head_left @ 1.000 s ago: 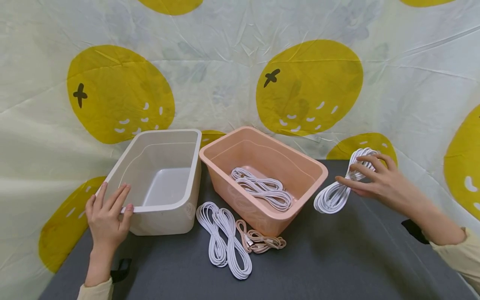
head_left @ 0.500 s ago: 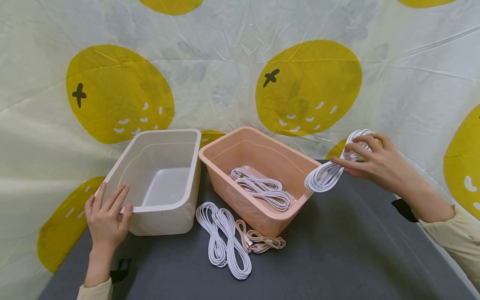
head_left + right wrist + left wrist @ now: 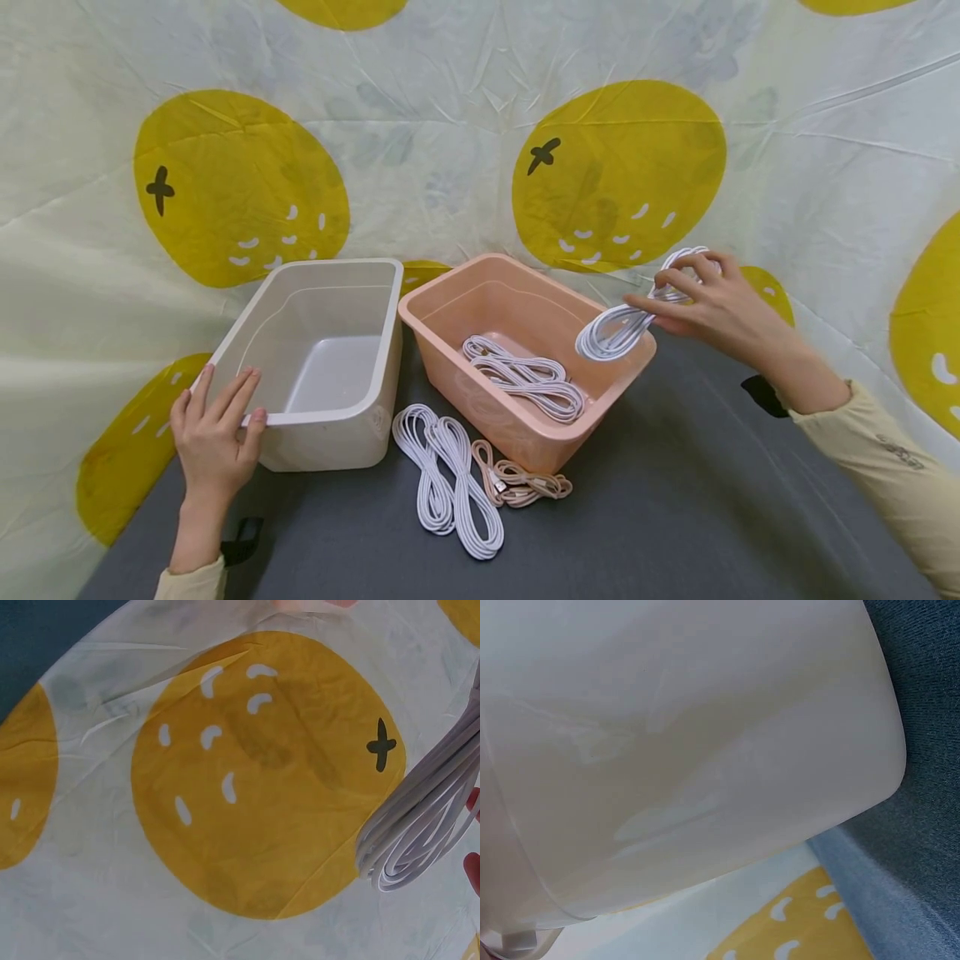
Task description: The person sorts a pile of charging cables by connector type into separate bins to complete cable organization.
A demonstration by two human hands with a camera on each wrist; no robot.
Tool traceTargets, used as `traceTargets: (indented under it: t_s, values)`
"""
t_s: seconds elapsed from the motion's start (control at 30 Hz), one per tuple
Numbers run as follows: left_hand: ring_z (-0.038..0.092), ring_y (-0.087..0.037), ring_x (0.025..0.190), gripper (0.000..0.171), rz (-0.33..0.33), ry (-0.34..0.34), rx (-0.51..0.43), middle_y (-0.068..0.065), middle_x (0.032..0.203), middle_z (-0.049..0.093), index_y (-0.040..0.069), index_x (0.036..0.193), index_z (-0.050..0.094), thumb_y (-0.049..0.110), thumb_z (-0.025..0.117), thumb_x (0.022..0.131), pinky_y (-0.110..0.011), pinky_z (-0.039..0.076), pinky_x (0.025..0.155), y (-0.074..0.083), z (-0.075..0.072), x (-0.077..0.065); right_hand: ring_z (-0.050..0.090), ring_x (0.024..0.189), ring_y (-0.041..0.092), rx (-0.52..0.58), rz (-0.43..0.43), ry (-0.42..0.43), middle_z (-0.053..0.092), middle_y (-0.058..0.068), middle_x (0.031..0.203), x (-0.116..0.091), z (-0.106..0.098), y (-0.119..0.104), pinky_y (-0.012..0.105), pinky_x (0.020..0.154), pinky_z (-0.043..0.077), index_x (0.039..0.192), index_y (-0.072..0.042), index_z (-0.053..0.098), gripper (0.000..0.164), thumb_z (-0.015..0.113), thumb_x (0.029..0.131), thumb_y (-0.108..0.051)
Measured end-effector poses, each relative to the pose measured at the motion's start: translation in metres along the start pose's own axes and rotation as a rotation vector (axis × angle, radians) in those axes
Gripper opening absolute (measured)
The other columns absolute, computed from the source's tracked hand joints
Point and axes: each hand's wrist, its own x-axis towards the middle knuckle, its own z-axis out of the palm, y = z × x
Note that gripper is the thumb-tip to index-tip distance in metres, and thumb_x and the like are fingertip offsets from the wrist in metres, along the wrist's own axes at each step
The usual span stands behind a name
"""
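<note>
My right hand (image 3: 697, 296) pinches a coiled white cable (image 3: 617, 331) by its middle, above the right rim of the pink bin (image 3: 468, 385). One loop of that cable (image 3: 420, 832) also shows at the right edge of the right wrist view. Inside the pink bin lie coiled white cables (image 3: 525, 375). My left hand (image 3: 217, 433) rests on the near left corner of the pale grey bin (image 3: 330, 446), its fingers spread over the rim. In the left wrist view the wall of this bin (image 3: 705, 750) fills most of the frame.
Two white cable coils (image 3: 450, 483) lie on the dark table (image 3: 637, 533) in front of the bins. Beside them, against the pink bin's base, are beige cables (image 3: 525, 485). A white cloth with yellow fruit shapes (image 3: 435, 167) hangs behind.
My right hand has risen and moved left with the white cable, from beside the pink bin to above its right rim. My left hand has stayed on the grey bin.
</note>
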Motion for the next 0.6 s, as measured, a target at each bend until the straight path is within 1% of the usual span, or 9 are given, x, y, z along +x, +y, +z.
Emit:
traceTargets:
  t_s: [0.17, 0.4, 0.47, 0.6]
  values:
    - [0.042, -0.038, 0.123, 0.056, -0.002, -0.003, -0.006, -0.018, 0.108, 0.064, 0.012, 0.116, 0.061, 0.053, 0.037, 0.087, -0.053, 0.019, 0.103, 0.0, 0.0, 0.0, 0.045, 0.09, 0.031, 0.0, -0.004, -0.021, 0.052, 0.009, 0.091, 0.007, 0.008, -0.001, 0.052, 0.081, 0.034, 0.113, -0.03, 0.055, 0.055, 0.009, 0.092, -0.051]
    - [0.042, -0.038, 0.123, 0.058, 0.003, 0.0, -0.001, -0.018, 0.108, 0.064, 0.009, 0.113, 0.062, 0.054, 0.036, 0.087, -0.053, 0.02, 0.103, 0.0, 0.001, 0.0, 0.044, 0.089, 0.032, 0.032, -0.012, -0.054, 0.052, 0.009, 0.092, 0.015, 0.019, -0.002, 0.052, 0.081, 0.033, 0.118, -0.028, 0.052, 0.058, 0.008, 0.09, -0.051]
    - [0.042, -0.038, 0.122, 0.058, 0.004, 0.003, 0.0, -0.018, 0.107, 0.064, 0.009, 0.113, 0.062, 0.054, 0.036, 0.087, -0.053, 0.02, 0.103, 0.0, 0.001, 0.0, 0.044, 0.089, 0.032, 0.043, -0.01, -0.065, 0.052, 0.009, 0.092, 0.017, 0.021, -0.002, 0.051, 0.081, 0.032, 0.12, -0.028, 0.051, 0.056, 0.01, 0.089, -0.05]
    - [0.042, -0.038, 0.122, 0.057, 0.003, 0.006, 0.0, -0.017, 0.107, 0.064, 0.011, 0.113, 0.062, 0.053, 0.036, 0.087, -0.053, 0.02, 0.103, 0.0, 0.001, 0.0, 0.044, 0.09, 0.031, 0.051, -0.005, -0.091, 0.051, 0.008, 0.094, 0.024, 0.024, -0.001, 0.05, 0.082, 0.032, 0.123, -0.03, 0.049, 0.049, 0.025, 0.085, -0.049]
